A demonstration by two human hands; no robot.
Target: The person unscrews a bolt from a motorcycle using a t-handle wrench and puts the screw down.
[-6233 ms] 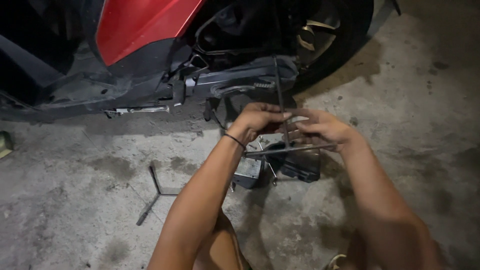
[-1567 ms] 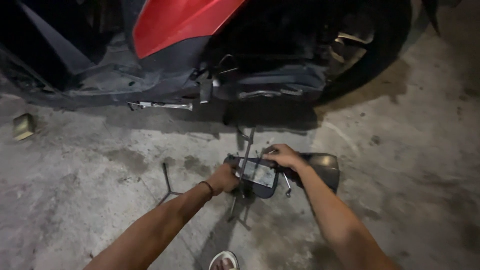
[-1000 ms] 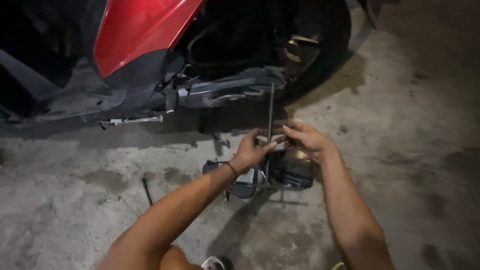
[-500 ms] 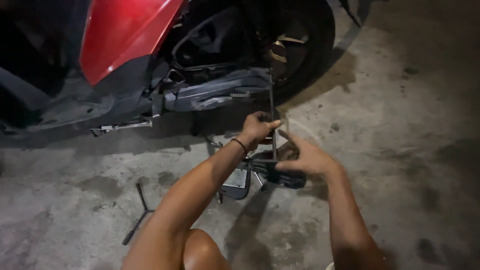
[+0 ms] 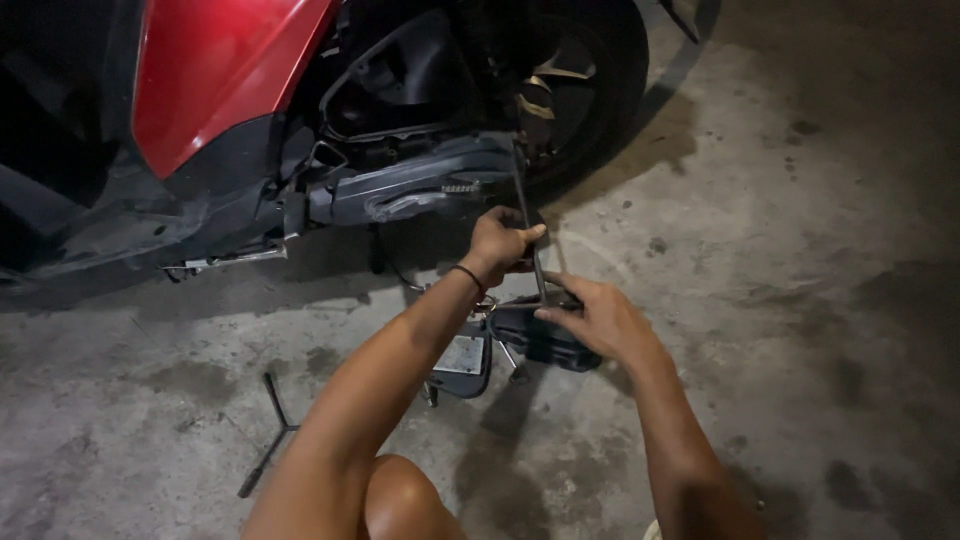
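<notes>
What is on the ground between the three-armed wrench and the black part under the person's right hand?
In the head view, the person's left forearm crosses above that stretch; a dark mudguard piece lies there.

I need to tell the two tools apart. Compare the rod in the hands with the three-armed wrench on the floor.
The long rod stands nearly upright, gripped by the left hand; the three-armed wrench lies flat on the concrete floor, untouched. The rod is one straight shaft; the wrench branches. Both are dark, slim metal.

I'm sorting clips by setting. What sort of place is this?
Probably a garage floor or outdoor repair spot: a red scooter stands on stained bare concrete, and a Y-shaped wrench lies on the ground beside it.
</notes>
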